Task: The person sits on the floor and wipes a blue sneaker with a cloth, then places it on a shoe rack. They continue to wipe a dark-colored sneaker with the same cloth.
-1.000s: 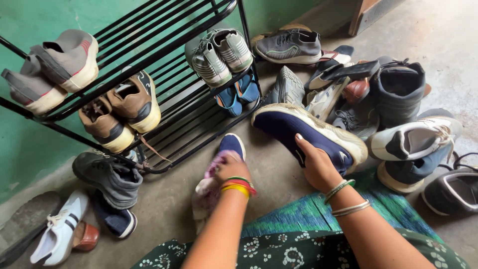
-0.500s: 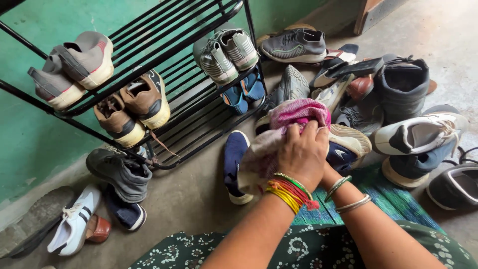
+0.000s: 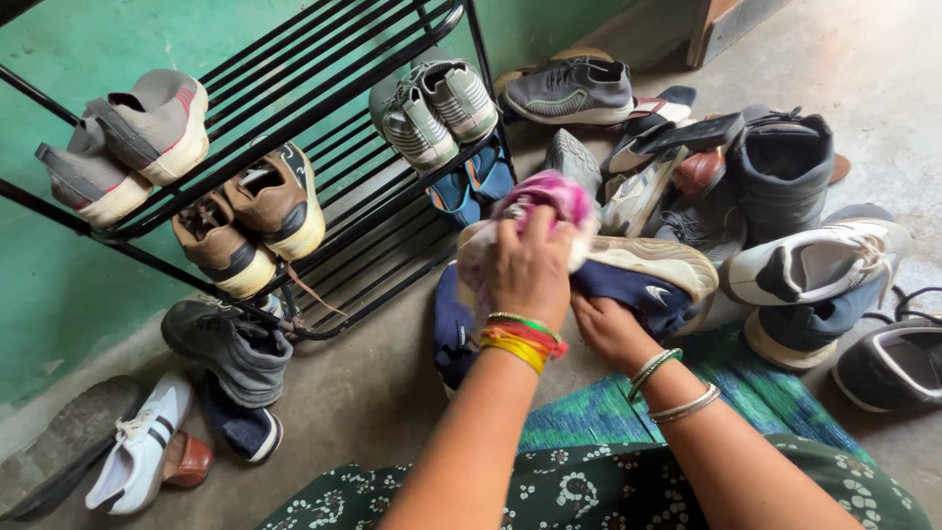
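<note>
a navy blue shoe (image 3: 638, 290) with a pale sole lies tipped on its side on the concrete floor (image 3: 392, 393), just in front of the black metal shoe rack (image 3: 324, 118). the left hand (image 3: 530, 270) presses a pink and white cloth (image 3: 549, 196) onto the shoe's sole end, fingers closed tight around the bunched fabric. the right hand (image 3: 608, 329) is clasped on the shoe's blue upper from below, steadying it. judging by how things lie, the wiping of this shoe is under way: the cloth sits at one end of the sole and the rest of the sole is uncovered.

both forearms reach forward from the lap, the left crossing above the right; the left wrist carries coloured thread bangles, the right wrist silver ones. the shoe's apparent mate (image 3: 453, 329) lies beside it, nearer the rack and partly hidden by the left arm.

on the rack stand grey sneakers (image 3: 432, 108), a tan pair (image 3: 255, 211) and a grey-and-pink pair (image 3: 128, 147). to the far side of the held shoe from the rack, a loose heap of sneakers (image 3: 814, 265) covers the floor, none yet on the rack. below the rack's near corner lie a dark grey shoe (image 3: 231, 348) and a white one (image 3: 137, 447).
</note>
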